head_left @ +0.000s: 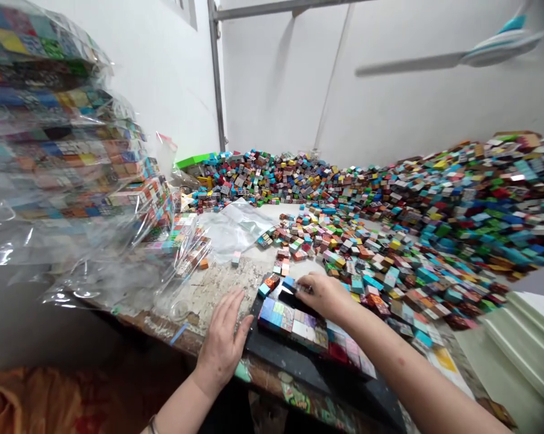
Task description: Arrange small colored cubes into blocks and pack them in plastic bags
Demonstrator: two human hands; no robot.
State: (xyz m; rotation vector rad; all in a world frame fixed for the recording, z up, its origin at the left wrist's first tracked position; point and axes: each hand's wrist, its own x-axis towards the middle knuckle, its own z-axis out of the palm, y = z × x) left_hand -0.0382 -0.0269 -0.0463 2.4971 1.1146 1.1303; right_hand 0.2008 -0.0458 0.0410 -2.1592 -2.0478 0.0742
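Observation:
A black tray (272,349) lies at the table's front edge, with rows of small coloured blocks (294,322) packed side by side in it. My left hand (224,334) rests at the tray's left end, its fingers stretched out and holding nothing. Over the tray's far side, my right hand (323,294) has its fingers curled down and pinched on a small block, mostly hidden by the fingers. Just left of those fingertips is a blue-topped block (288,283). A short group of orange and light-blue blocks (268,286) sits at the tray's far left corner.
Loose blocks (366,241) spread over the table behind and right, heaping up against the wall. At left rises a tall stack of plastic-wrapped block packs (73,157). A clear plastic bag (238,226) lies mid-table. Pale green ridged material (515,343) stands at right; a fan (488,57) hangs above.

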